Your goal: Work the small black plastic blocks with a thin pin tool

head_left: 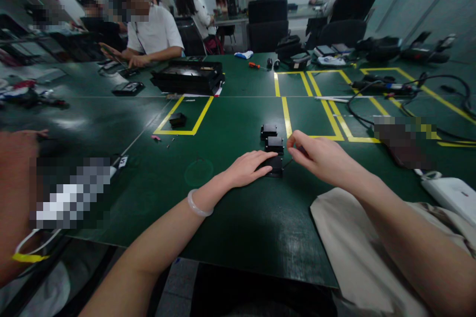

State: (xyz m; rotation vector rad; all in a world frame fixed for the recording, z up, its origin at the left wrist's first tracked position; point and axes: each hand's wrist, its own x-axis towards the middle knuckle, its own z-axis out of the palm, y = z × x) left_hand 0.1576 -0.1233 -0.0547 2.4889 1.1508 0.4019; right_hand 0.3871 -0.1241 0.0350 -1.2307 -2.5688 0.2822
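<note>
Three small black parts stand in a short column on the green table (241,223): a far one (269,131), a middle one (274,144) and a near one (275,166). My left hand (248,168) rests on the near part from the left, its fingers stretched out and partly over it. To the right, my right hand (310,154) is pinched round a thin dark tool (288,164), whose tip reaches the right side of the near part. Most of that tool is hidden by the fingers.
Black trays (188,78) and a small black block (177,119) lie at the left back. Cables and a phone (403,146) are at the right, near a beige cloth (345,223). Another person's arm (17,198) is at the far left.
</note>
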